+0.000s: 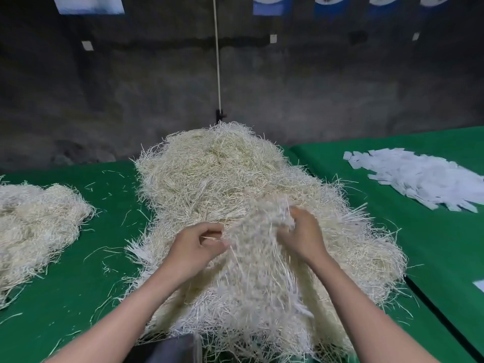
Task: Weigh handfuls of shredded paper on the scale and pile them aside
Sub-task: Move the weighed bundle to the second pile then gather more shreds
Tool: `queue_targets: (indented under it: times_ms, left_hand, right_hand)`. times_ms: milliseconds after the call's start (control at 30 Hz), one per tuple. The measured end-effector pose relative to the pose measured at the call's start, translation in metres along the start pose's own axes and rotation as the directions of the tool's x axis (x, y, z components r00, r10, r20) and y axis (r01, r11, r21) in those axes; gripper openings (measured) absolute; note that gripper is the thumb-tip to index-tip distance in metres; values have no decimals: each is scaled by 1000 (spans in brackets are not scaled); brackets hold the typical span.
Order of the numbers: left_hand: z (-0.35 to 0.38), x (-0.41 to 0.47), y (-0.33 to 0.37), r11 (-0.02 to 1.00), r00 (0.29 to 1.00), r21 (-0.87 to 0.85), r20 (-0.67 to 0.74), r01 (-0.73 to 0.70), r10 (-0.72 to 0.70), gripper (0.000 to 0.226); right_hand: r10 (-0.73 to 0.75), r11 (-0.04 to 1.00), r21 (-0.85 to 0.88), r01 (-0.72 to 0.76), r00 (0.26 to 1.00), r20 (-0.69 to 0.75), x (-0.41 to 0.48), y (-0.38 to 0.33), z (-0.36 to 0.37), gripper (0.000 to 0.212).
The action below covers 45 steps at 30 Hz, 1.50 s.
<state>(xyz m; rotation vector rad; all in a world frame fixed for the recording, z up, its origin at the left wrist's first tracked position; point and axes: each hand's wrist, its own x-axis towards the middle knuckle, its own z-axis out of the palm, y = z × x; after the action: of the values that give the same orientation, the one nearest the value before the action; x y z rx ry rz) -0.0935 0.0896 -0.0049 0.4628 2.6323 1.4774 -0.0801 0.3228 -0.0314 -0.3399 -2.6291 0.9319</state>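
A big heap of cream and white shredded paper (222, 174) fills the middle of the green table (78, 284). Both my hands hold one blurred handful of shreds (256, 231) lifted above the front of the heap. My left hand (196, 244) pinches its left side with curled fingers. My right hand (301, 234) grips its right side. A dark grey corner of the scale (172, 348) shows at the bottom edge, half buried under shreds. A smaller pile of shredded paper (34, 226) lies at the left.
A second green table at the right (432, 244) carries a spread of white paper slips (424, 176). A dark gap runs between the two tables. A white pole (218, 61) rises behind the heap against a grey wall. Loose strands litter the cloth.
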Motion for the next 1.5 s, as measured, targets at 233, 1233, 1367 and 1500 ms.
queue_targets:
  times_ms: [233, 1233, 1367, 1500]
  left_hand:
    - [38, 6, 54, 999, 999, -26, -11, -42, 42, 130]
    - [28, 72, 83, 627, 902, -759, -131, 176, -412, 47]
    - [28, 65, 62, 885, 886, -463, -389, 51, -254, 91]
    - [31, 55, 51, 899, 995, -426, 38, 104, -97, 109]
  right_hand:
    - [-251, 929, 203, 310, 929, -271, 8, -74, -58, 22]
    - [175, 707, 667, -236, 972, 158, 9, -38, -6, 62]
    - [281, 555, 780, -290, 948, 153, 11, -32, -23, 39]
    - [398, 438, 854, -281, 913, 96, 14, -48, -26, 42]
